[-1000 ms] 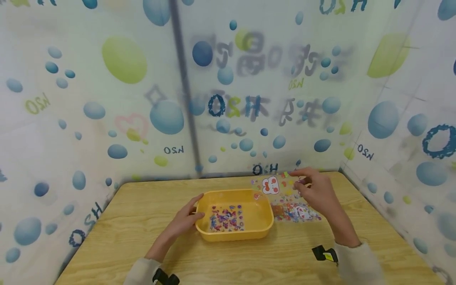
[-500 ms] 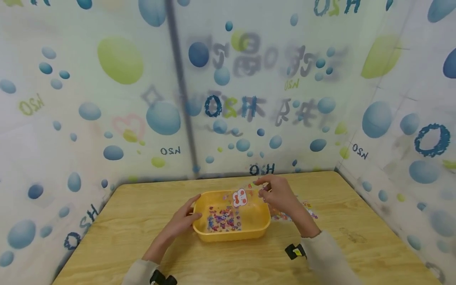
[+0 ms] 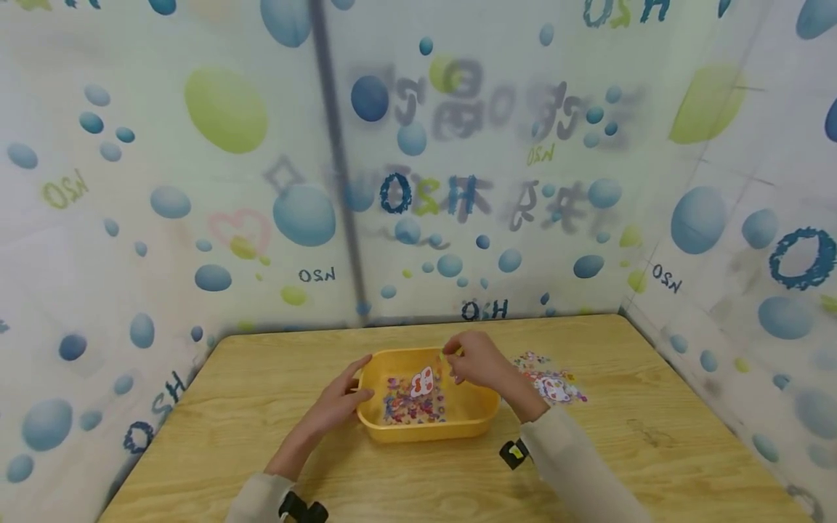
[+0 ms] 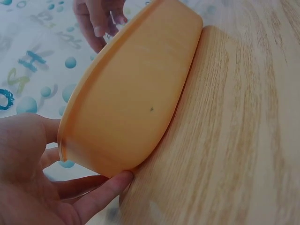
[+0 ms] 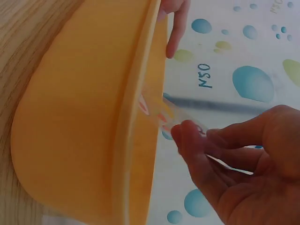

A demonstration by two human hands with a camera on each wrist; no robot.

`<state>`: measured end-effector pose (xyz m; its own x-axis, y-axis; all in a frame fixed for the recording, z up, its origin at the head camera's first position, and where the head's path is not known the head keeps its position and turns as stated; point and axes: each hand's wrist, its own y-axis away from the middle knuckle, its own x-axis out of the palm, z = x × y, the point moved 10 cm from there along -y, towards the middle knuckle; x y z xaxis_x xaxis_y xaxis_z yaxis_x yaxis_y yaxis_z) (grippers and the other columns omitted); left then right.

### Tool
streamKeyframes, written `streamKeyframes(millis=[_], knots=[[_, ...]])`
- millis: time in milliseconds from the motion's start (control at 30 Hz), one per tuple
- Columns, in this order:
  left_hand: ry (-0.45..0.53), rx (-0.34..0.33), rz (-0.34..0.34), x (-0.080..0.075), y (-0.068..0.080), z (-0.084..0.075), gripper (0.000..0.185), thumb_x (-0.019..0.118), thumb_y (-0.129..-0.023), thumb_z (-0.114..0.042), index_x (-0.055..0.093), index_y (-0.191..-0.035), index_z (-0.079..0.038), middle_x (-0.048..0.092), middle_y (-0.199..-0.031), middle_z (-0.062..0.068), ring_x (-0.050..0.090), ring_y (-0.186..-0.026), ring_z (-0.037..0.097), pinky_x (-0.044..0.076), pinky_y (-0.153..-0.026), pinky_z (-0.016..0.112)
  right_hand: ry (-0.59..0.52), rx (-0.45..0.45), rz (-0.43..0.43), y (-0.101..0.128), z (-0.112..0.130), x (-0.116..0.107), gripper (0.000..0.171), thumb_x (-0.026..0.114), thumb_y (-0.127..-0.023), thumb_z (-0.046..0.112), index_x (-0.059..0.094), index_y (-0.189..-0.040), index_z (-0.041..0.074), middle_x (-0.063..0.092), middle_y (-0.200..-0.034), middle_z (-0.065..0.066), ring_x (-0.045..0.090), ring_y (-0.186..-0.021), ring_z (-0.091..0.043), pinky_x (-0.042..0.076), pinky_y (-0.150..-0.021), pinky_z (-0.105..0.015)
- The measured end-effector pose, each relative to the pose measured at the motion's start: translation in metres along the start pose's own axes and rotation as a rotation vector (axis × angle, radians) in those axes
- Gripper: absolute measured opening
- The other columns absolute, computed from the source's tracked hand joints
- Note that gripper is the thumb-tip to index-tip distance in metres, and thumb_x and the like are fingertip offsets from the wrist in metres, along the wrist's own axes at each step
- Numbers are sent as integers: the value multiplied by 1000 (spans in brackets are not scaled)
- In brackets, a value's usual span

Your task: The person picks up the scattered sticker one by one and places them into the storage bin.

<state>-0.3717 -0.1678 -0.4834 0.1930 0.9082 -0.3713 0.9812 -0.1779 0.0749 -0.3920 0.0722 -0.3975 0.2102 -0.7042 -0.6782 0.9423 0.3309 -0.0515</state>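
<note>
Right hand pinches a sticker sheet over the tray, left hand grips the tray's rim; some sheets lie inside, more remain on the table.

Two bare hands, left hand and right hand; no gloves, rings or watch visible. Pale cream long sleeves on both arms, cuffs ending at wrists, soft knit-looking fabric. Small black device with a yellow-green mark strapped at right wrist. Black clip-like mount at left cuff. Short plain fingernails, unpainted.
</note>
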Motion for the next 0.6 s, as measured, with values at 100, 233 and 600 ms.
streamKeyframes(millis=[100,233,600], knots=[[0,-7,-3,0,1,0,63,59,-104,-16,37,-161,-26,56,-140,29,67,-109,29,63,-83,41,21,24,70,-2,-1,8,29,55,-101,0,67,-127,-10,71,-118,-24,69,-68,-17,62,-62,-32],[-11,-8,-8,-1,1,-1,63,59,-104,-16,37,-161,-26,57,-139,28,66,-108,27,62,-82,40,90,44,133,-2,1,12,34,55,-96,-7,66,-128,-10,71,-121,-25,68,-68,-18,62,-60,-30],[-15,4,-7,-1,0,0,63,60,-104,-16,37,-161,-25,57,-140,29,66,-110,28,63,-85,43,280,89,212,-9,-7,12,19,64,-92,-9,76,-105,-3,75,-101,-14,68,-62,-15,62,-62,-29]])
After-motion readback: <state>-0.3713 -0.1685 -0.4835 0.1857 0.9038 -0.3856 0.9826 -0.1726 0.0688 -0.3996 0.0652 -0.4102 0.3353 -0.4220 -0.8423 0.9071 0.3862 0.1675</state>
